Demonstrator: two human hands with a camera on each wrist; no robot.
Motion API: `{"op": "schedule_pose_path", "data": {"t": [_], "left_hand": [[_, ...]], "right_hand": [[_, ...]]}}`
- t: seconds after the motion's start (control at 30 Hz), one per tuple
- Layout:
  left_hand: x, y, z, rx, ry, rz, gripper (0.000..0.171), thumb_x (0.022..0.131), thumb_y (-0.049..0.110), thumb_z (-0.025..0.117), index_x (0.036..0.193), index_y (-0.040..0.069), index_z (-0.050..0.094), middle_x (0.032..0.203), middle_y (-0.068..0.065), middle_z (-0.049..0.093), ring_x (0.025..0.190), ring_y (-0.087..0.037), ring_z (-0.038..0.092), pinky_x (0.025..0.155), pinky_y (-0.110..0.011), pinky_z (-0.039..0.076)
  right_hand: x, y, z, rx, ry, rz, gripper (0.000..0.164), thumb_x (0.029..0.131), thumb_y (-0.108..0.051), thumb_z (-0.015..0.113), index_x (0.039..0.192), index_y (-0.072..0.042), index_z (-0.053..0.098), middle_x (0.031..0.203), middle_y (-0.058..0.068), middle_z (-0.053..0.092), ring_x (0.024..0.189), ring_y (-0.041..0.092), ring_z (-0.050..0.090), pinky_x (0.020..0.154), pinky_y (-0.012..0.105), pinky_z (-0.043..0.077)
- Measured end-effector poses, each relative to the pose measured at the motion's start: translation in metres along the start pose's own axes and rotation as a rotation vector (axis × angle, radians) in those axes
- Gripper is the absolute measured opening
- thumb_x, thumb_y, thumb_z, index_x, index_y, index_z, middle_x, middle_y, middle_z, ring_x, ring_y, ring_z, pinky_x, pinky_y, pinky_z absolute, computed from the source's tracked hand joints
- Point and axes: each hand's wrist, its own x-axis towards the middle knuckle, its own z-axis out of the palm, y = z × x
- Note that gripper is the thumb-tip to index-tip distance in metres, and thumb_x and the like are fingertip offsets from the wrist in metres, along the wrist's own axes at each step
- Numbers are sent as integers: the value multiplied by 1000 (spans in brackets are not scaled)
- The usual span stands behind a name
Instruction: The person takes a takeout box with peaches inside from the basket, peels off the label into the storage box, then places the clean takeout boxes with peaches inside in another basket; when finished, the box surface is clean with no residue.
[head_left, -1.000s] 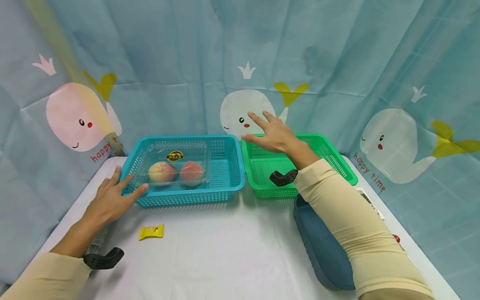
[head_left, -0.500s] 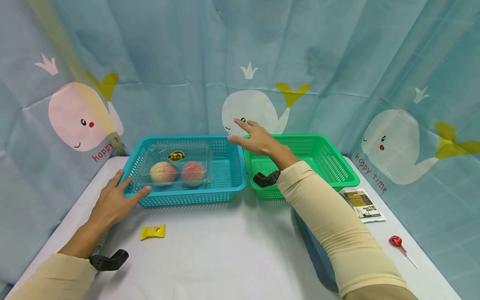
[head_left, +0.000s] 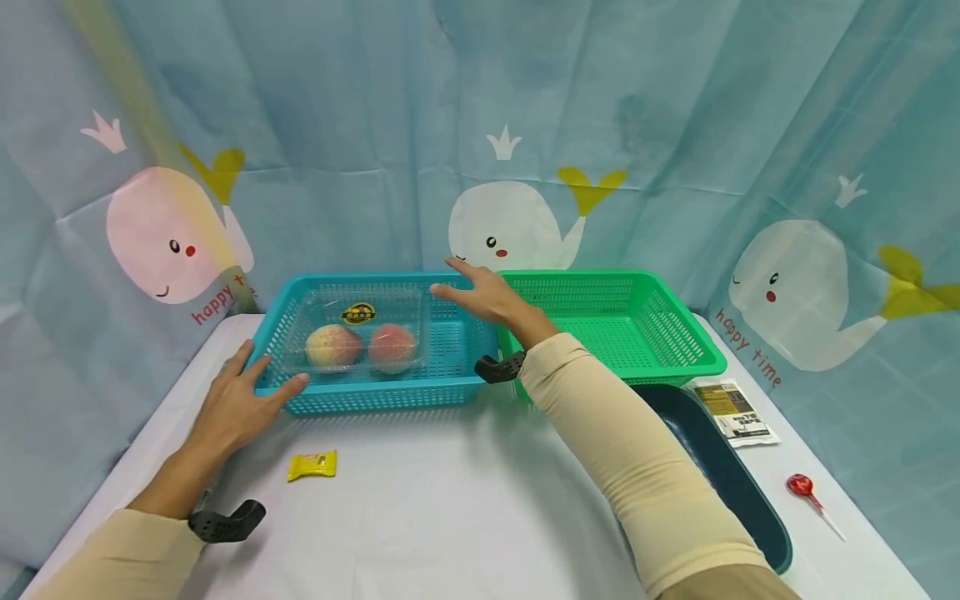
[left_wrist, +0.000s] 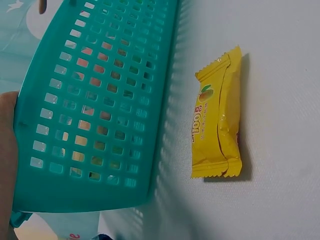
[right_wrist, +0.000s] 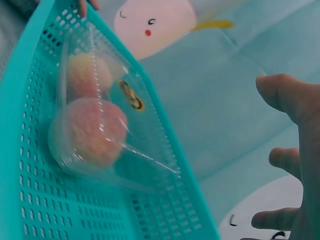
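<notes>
My left hand [head_left: 238,407] rests at the left front corner of the blue basket [head_left: 390,398], its fingers spread along the rim. Inside that basket lies a clear plastic clamshell box [right_wrist: 150,155] with a black and yellow label. Two peaches [head_left: 333,345] show through it. My right hand [head_left: 486,295] hovers over the basket's right end with straight, parted fingers and nothing in them; the right wrist view shows its thumb and fingers apart from the rim. In front of the basket a yellow wrapped candy [left_wrist: 217,117] lies on the white cloth.
A green basket [head_left: 615,337] stands against the blue one's right side. Partly under my right forearm is a dark blue tray [head_left: 776,546]. Farther right lie a printed sachet [head_left: 737,414] and a red lollipop [head_left: 800,485]. A whale-print curtain [head_left: 360,108] hangs behind.
My right hand has moved left and lower, from over the green basket to over the blue basket's right end. The sachet and lollipop have come out from behind my right arm.
</notes>
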Motion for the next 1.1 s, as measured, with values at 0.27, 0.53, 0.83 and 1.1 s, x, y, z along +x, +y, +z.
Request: {"op": "schedule_pose_path", "data": {"t": [0.27, 0.53, 0.83, 1.1], "left_hand": [[1, 0, 1, -3, -6, -12, 96, 91, 64, 48, 145, -11, 24, 156, -26, -3, 137, -54, 3, 98, -74, 13], [0, 2, 0, -5, -10, -23, 96, 91, 64, 48, 145, -11, 24, 156, -26, -3, 137, -54, 3, 97, -75, 14], [1, 1, 0, -2, -6, -23, 96, 91, 64, 48, 145, -11, 25, 156, -25, -4, 137, -54, 3, 97, -76, 13], [1, 1, 0, -9, -8, -27, 96, 91, 65, 47, 145, -11, 26, 157, -24, -3, 137, -54, 2, 97, -76, 12]], "right_hand": [[11, -2, 22, 45, 3, 19, 73, 92, -62, 48, 154, -31, 25, 157, -2, 24, 140, 28, 26, 107, 54, 28], [21, -3, 41, 97, -35, 75, 75, 92, -62, 48, 154, -29, 24, 156, 4, 25, 139, 30, 28, 106, 54, 31], [29, -4, 64, 175, -75, 167, 75, 89, -61, 54, 153, -32, 28, 155, 4, 27, 129, 34, 41, 89, 55, 46], [35, -2, 78, 312, -124, 256, 70, 91, -53, 59, 152, -35, 30, 156, 5, 25, 129, 36, 41, 82, 61, 48]]}}
